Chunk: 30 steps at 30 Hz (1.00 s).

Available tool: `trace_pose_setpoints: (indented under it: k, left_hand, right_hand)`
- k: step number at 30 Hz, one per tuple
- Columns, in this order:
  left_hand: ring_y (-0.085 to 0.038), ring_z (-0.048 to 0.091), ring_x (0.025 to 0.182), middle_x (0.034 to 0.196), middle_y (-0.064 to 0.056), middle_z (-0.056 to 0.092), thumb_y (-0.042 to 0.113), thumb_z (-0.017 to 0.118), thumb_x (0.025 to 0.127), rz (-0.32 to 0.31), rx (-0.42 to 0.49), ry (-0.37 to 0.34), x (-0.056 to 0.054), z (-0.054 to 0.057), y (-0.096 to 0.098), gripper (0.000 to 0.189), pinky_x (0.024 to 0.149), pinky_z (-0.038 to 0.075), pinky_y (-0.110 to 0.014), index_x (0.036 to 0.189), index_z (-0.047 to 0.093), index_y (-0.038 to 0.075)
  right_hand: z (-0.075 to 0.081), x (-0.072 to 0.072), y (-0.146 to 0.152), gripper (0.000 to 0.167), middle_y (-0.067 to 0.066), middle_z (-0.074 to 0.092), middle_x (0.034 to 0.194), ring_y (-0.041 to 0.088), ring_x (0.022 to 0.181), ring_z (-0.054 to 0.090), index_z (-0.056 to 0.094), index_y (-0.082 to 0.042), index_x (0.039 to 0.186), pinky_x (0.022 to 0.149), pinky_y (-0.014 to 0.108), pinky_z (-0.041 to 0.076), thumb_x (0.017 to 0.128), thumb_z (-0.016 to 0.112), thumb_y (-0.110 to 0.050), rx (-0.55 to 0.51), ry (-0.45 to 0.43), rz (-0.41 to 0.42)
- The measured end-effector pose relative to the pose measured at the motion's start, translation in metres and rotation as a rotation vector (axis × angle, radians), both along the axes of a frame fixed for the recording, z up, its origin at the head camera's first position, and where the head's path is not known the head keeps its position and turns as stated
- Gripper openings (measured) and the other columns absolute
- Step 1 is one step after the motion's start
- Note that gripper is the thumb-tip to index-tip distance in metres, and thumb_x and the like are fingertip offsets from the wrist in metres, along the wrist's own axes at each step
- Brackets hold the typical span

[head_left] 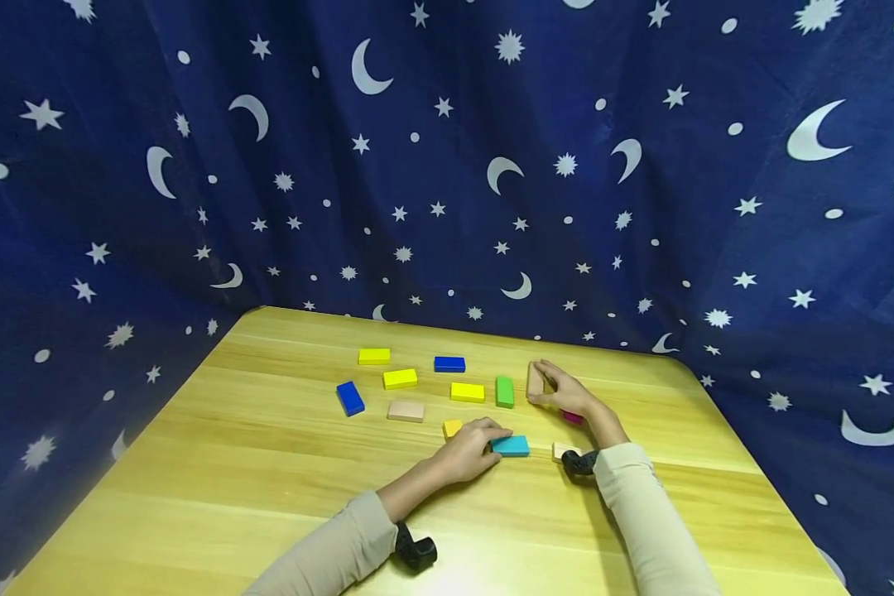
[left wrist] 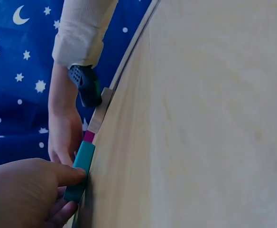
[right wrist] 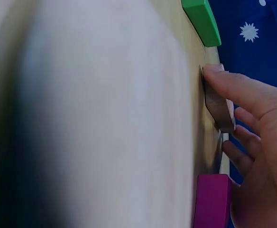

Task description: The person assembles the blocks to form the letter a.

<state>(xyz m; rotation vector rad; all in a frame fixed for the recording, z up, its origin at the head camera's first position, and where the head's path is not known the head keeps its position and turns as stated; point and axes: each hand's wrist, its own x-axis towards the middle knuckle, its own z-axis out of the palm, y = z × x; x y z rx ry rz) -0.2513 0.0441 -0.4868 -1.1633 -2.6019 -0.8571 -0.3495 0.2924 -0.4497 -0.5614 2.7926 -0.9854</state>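
My left hand (head_left: 469, 453) pinches the left end of a turquoise block (head_left: 512, 447), with the thumb on the near side in the head view. In the left wrist view the thumb presses along the turquoise block (left wrist: 80, 168) and the fingers curl beneath it. Further right, my right hand (head_left: 566, 392) grips a light brown block (head_left: 534, 382) between thumb and fingers. The right wrist view has this brown block (right wrist: 217, 105) close to the tabletop. A magenta block (right wrist: 212, 202) lies below that hand, partly hidden by it in the head view.
A green block (head_left: 504, 392) stands left of the brown one. Yellow (head_left: 467, 392), blue (head_left: 449, 364) and beige (head_left: 406, 411) blocks lie spread leftward. An orange-yellow block (head_left: 451, 428) is partly behind my left hand; a pale block (head_left: 564, 452) lies by the right wrist. A starry curtain (head_left: 447, 165) surrounds the table.
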Motion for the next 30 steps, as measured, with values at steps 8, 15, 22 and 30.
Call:
trace_pose_setpoints:
  k: [8,15,22,30]
  left_hand:
    - [-0.012,0.054,0.099,0.110,-0.001,0.059,0.023,0.066,0.086,0.036,0.003,0.041,0.007,-0.007,-0.004,0.037,0.079,0.045,-0.017,0.121,0.062,0.010]
    - [-0.010,0.055,0.094,0.107,-0.001,0.059,0.024,0.069,0.084,0.062,0.012,0.074,0.020,-0.003,-0.013,0.039,0.074,0.045,-0.014,0.119,0.063,0.010]
    - [-0.010,0.055,0.094,0.105,-0.001,0.060,0.025,0.071,0.082,0.060,0.024,0.075,0.034,-0.003,-0.013,0.039,0.074,0.045,-0.013,0.117,0.065,0.009]
    - [-0.008,0.054,0.089,0.103,-0.001,0.059,0.027,0.072,0.080,0.059,0.046,0.070,0.038,-0.006,-0.013,0.042,0.070,0.044,-0.013,0.119,0.064,0.011]
  right_hand:
    - [-0.002,0.012,0.001,0.079,0.026,0.020,0.147,0.045,0.132,0.018,0.028,0.000,0.143,0.103,0.059,0.019,0.083,0.069,-0.030,0.075,0.036,0.023]
    - [0.003,0.028,-0.008,0.080,0.025,0.021,0.147,0.046,0.131,0.021,0.029,-0.002,0.144,0.101,0.061,0.022,0.082,0.069,-0.034,0.094,0.059,0.047]
    - [0.002,0.037,-0.010,0.080,0.021,0.022,0.148,0.042,0.132,0.021,0.029,-0.004,0.144,0.102,0.058,0.023,0.082,0.070,-0.032,0.079,0.055,0.052]
    - [-0.004,0.048,-0.011,0.080,0.020,0.025,0.147,0.042,0.132,0.023,0.031,-0.004,0.143,0.101,0.060,0.023,0.081,0.070,-0.037,0.078,0.080,0.074]
